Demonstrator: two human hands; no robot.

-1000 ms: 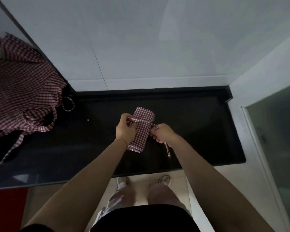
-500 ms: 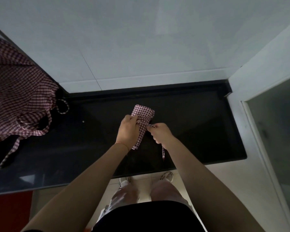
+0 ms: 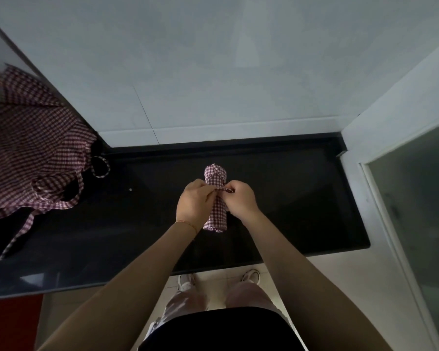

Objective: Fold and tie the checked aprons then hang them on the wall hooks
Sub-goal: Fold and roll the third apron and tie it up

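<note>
A red-and-white checked apron, folded into a narrow roll, stands almost upright over the black countertop. A strap of the same cloth crosses its upper part. My left hand grips the roll from the left and pinches the strap at the middle. My right hand pinches the strap's other end just right of the roll. A second checked apron lies loose and unfolded at the far left, its straps trailing over the counter.
A pale tiled wall rises behind the counter. A white frame with a glass panel closes off the right side. The counter's front edge is just above my feet on the light floor. No hooks are in view.
The roll has turned from tilted to nearly upright. My right hand moved up from the dangling strap end to meet my left hand at the strap on the roll's front.
</note>
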